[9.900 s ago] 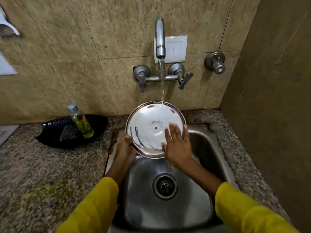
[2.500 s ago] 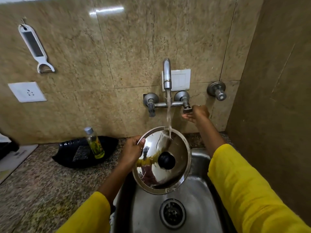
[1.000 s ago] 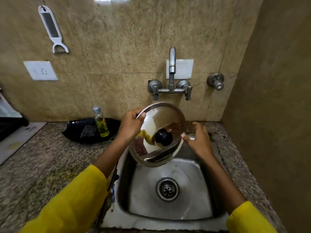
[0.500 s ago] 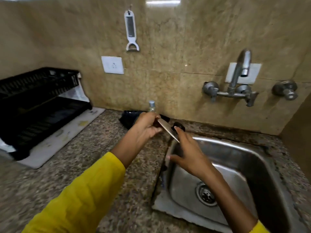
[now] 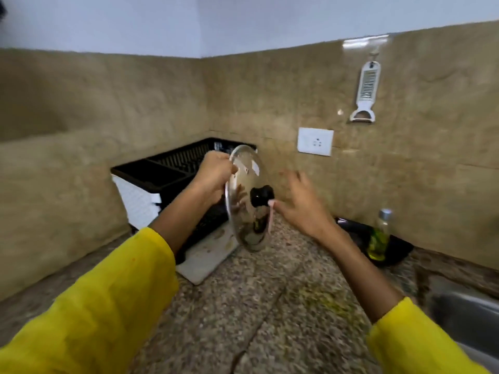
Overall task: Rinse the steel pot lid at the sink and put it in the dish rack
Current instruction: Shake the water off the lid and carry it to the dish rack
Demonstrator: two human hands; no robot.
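The steel pot lid [image 5: 244, 211], shiny with a black knob [image 5: 260, 195], stands nearly on edge in the air above the counter. My left hand [image 5: 214, 176] grips its upper left rim. My right hand [image 5: 302, 205] is spread open just right of the knob, its thumb tip close to the knob; whether it touches is unclear. The black dish rack [image 5: 164, 171] with white sides sits in the corner, right behind my left hand and the lid. Only a corner of the steel sink [image 5: 469, 317] shows at the lower right.
A white drip tray [image 5: 205, 261] lies under the rack on the speckled granite counter [image 5: 243, 314]. A small bottle of yellow liquid [image 5: 379, 236] stands on a black tray [image 5: 399, 249] by the wall. A wall socket [image 5: 315, 141] and a hanging peeler [image 5: 364, 93] are above.
The view has swung left from the sink to the dish rack. My left hand has carried the lid left and up in front of the rack, and my right hand has come off it and opened.
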